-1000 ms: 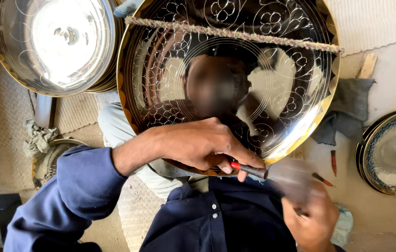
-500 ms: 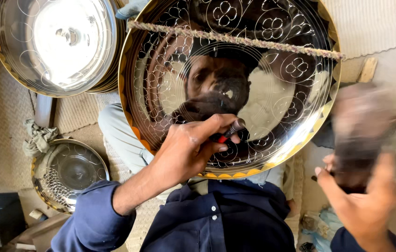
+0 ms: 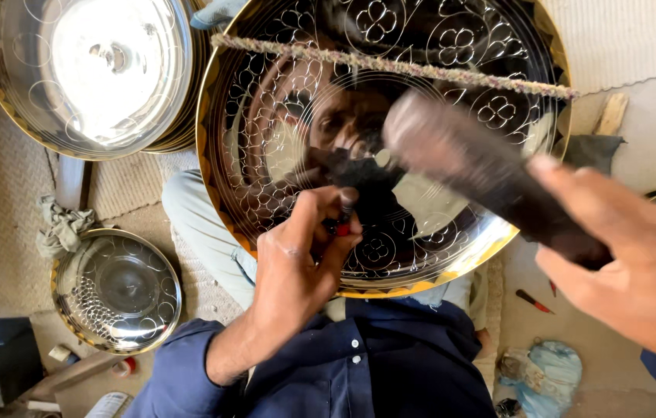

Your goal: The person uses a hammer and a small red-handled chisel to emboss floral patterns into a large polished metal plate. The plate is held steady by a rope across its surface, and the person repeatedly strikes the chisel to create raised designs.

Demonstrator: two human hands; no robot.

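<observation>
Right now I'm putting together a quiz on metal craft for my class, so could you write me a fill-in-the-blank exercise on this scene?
1. The left hand pinches a small red-handled tool against the large engraved ____ tray.
2. The right hand grips the dark handle of a blurred ____.
3. A twisted ____ stretches across the upper part of the tray.
4. A smaller engraved tray lies on the floor to the ____ of the left hand.

Missing words: brass; hammer; cord; left

A taut cord (image 3: 390,66) crosses the tray's (image 3: 266,93) upper face.
</observation>
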